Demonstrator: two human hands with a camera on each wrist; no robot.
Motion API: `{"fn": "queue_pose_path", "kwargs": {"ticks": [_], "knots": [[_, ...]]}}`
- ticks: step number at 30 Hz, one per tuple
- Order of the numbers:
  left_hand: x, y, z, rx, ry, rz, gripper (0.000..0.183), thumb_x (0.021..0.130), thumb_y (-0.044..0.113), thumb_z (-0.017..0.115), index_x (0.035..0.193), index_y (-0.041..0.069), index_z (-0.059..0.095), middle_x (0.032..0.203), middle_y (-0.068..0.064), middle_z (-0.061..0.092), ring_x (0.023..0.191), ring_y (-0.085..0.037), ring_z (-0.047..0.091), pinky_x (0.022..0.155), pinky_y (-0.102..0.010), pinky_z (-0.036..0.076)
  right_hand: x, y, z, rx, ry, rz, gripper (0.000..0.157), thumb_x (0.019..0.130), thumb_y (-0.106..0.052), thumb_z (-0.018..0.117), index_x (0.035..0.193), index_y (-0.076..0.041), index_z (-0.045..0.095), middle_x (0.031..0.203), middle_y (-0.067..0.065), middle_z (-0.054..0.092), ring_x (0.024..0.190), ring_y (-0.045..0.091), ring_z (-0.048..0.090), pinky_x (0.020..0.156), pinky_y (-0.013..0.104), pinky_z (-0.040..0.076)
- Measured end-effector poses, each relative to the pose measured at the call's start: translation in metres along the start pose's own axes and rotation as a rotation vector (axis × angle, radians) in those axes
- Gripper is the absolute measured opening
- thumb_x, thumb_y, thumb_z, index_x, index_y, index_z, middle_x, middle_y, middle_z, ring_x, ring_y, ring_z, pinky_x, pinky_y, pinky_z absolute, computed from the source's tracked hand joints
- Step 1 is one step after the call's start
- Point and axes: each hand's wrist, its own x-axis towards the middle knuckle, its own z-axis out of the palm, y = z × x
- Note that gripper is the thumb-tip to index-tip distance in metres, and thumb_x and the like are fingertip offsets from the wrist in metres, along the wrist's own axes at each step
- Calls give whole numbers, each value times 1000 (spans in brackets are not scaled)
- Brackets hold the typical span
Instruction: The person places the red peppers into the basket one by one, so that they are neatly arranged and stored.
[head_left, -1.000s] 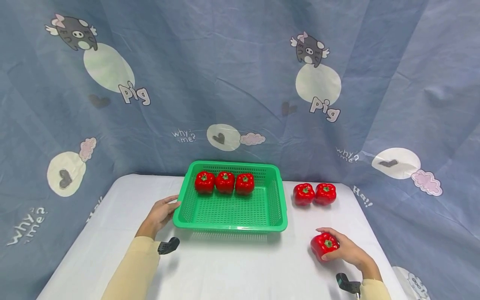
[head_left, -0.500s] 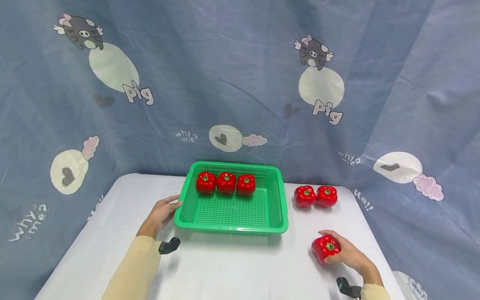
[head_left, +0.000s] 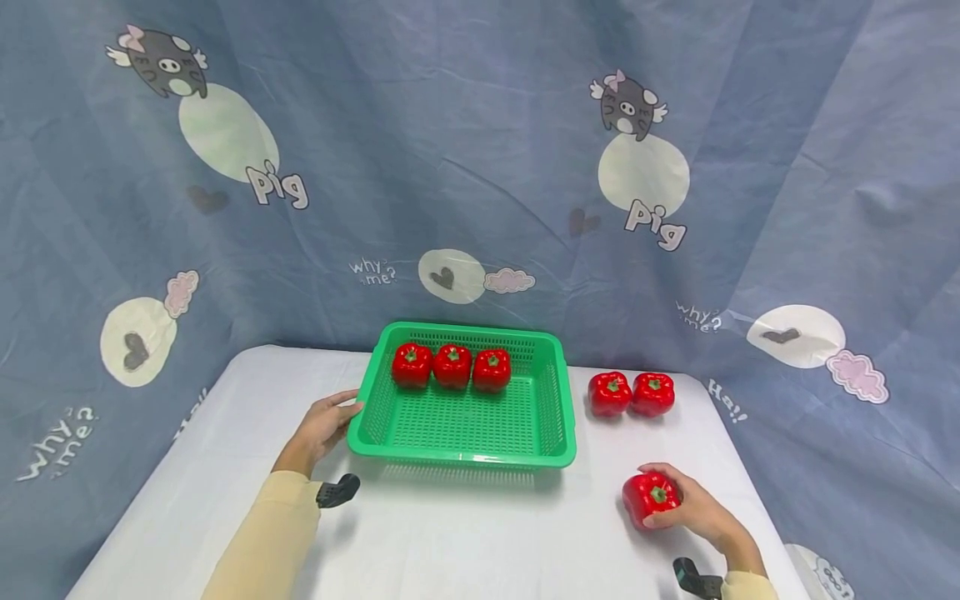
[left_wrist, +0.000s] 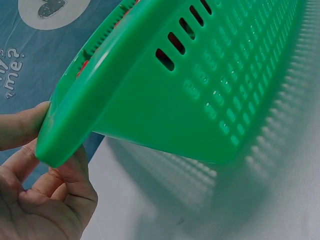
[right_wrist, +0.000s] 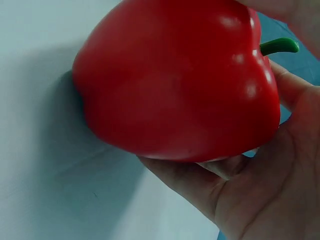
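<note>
A blue cloth (head_left: 480, 125) printed with grey pigs hangs behind a white worktop (head_left: 465, 542). On the worktop stands a green basket (head_left: 457, 456) with perforated sides. The person's left hand (head_left: 321, 427) pinches the basket's left rim between thumb and fingers. The right hand (head_left: 693, 502) has thumb and fingers curved around a red bell pepper (head_left: 647, 500), to the right of the basket and nearer the person; whether the pepper touches the worktop is hard to tell. Three matching peppers (head_left: 452, 367) line the basket's back wall; two more peppers (head_left: 609, 394) sit side by side beyond the held one. Its stem (right_wrist: 280, 46) is green and curved.
</note>
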Motion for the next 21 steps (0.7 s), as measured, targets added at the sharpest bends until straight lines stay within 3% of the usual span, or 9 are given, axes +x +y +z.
{"fn": "queue_pose_path", "kwargs": {"ticks": [9, 21], "knots": [[-1, 1, 0, -4, -6, -3, 53, 99, 13, 55, 145, -3, 37, 124, -15, 59, 85, -3, 62, 77, -21, 53, -5, 1, -4, 47, -86, -35, 88, 67, 3, 77, 143, -4, 34, 136, 26, 41, 123, 48, 36, 88, 53, 52], [0, 0, -2, -23, -18, 7, 53, 98, 12, 56, 145, -4, 36, 112, -5, 64, 83, -3, 62, 74, -20, 53, -3, 4, -4, -3, 9, -18, 84, 69, -6, 83, 140, -1, 39, 133, 24, 47, 121, 44, 42, 89, 56, 50]]}}
